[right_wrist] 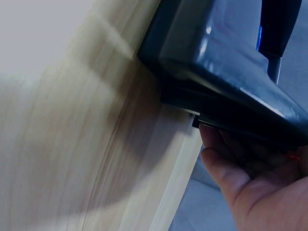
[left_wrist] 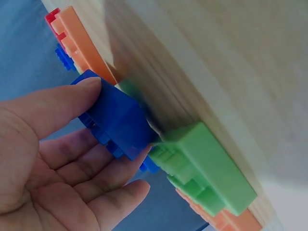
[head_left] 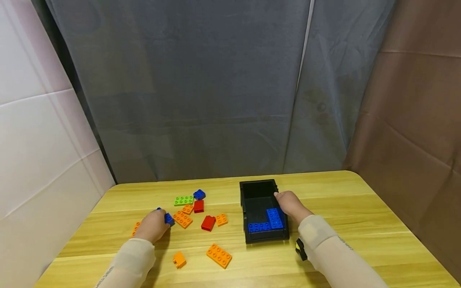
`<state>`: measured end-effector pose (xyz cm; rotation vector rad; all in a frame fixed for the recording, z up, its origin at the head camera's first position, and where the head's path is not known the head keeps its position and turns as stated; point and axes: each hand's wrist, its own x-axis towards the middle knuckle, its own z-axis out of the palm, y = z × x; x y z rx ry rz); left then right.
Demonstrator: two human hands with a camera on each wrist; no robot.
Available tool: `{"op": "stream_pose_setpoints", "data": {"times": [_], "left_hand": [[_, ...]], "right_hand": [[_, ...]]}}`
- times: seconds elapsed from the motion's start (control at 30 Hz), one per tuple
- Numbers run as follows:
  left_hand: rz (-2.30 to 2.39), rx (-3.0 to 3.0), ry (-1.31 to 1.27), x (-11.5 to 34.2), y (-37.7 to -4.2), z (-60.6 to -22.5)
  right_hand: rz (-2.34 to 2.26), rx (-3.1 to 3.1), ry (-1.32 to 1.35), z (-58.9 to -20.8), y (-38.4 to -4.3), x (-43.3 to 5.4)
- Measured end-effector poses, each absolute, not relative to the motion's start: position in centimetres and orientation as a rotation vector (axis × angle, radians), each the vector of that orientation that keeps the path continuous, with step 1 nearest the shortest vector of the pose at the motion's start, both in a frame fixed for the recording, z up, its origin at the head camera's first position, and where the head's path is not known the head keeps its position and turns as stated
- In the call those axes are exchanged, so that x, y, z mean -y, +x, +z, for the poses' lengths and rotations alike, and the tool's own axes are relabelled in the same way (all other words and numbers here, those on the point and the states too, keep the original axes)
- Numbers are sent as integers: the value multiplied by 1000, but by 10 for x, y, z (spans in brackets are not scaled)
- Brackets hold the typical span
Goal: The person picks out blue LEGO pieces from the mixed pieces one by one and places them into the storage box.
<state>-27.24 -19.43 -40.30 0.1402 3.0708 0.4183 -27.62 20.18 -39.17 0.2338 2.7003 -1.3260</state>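
My left hand (head_left: pixel 153 225) is at the left of the table, pinching a blue toy brick (left_wrist: pixel 118 110) between thumb and fingers. In the left wrist view, a green brick (left_wrist: pixel 211 168) stands just beyond its fingertips. On the right, my right hand (head_left: pixel 292 205) grips the side of a black plastic bin (head_left: pixel 267 238), thumb over the rim and fingers along the outside. Inside the bin, toward its near end, lie blue bricks (head_left: pixel 275 218). The right wrist view has the bin's dark outer wall (right_wrist: pixel 187 53) above the curled fingers.
Between hand and bin lie orange bricks (head_left: pixel 183 219), red bricks (head_left: pixel 208 223), a lime green brick (head_left: pixel 184 201) and a blue brick (head_left: pixel 199 195). Nearer the front are a large orange brick (head_left: pixel 219 255) and a small one (head_left: pixel 179 260). A grey curtain (head_left: pixel 201 100) hangs behind the table.
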Motion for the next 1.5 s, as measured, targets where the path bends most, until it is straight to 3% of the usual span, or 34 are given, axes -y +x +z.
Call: {"op": "stream_pose_setpoints", "data": {"times": [0.73,1.5], "left_hand": [[449,-3191,257,194,-261,-371],[587,-3236,415,143,-251,-354]], "right_hand": [[-1322,-2706,220,-392,-277,-202],[-1329,-2703,236,-391,-276,-202]]}}
